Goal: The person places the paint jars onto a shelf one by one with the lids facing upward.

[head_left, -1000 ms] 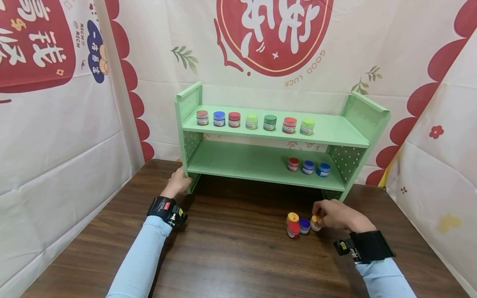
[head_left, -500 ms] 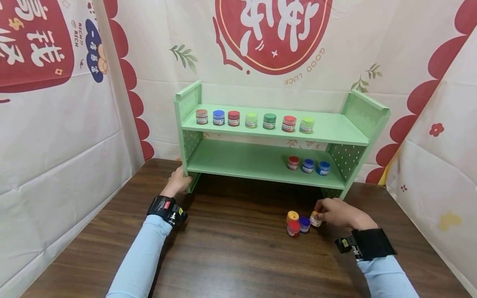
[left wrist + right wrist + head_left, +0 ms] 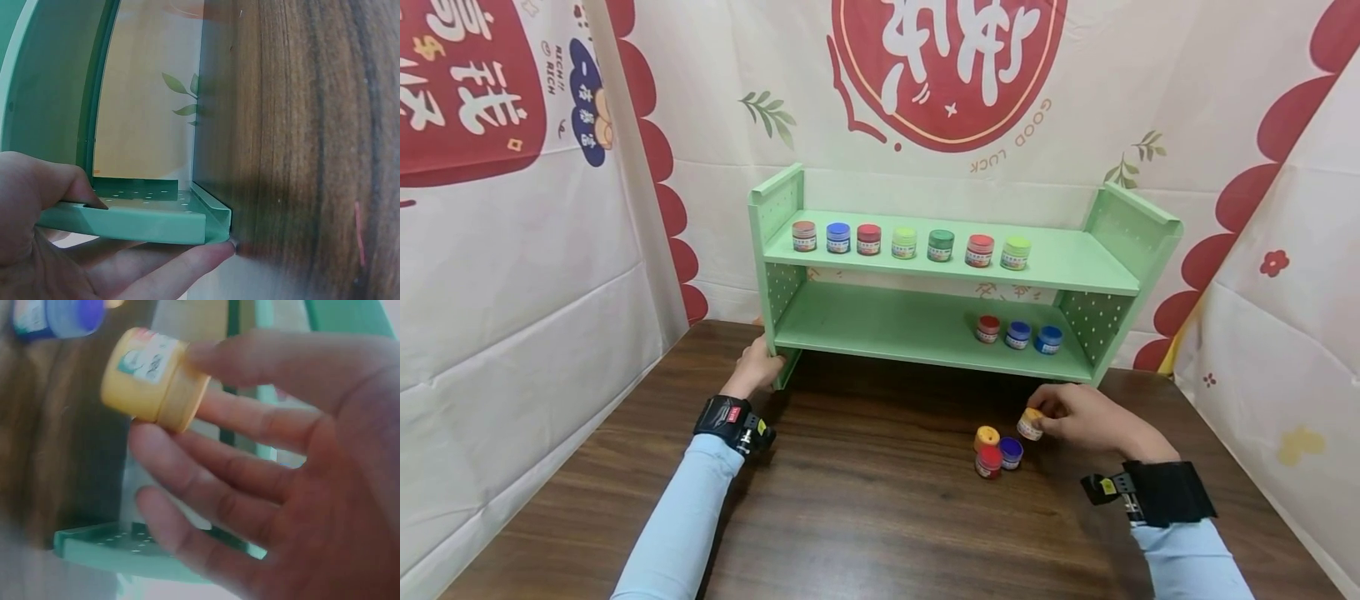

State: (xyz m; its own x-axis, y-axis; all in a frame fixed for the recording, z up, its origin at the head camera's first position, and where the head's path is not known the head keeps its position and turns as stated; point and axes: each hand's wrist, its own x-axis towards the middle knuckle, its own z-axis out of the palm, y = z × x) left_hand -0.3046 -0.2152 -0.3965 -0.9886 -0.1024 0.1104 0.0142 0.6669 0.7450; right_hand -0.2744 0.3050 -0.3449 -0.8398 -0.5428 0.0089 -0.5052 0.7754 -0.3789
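Fourteen jars (image 3: 1028, 427), one in right grip (image 3: 1084, 417)

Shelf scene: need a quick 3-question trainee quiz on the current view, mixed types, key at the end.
1. How many jars stand on the top shelf?
2. True or false: the left-hand grip is on a jar.
3. The raised jar in the right-hand grip is: A) red, B) yellow, C) blue.

Key:
1. Seven.
2. False; it is on the side panel.
3. B.
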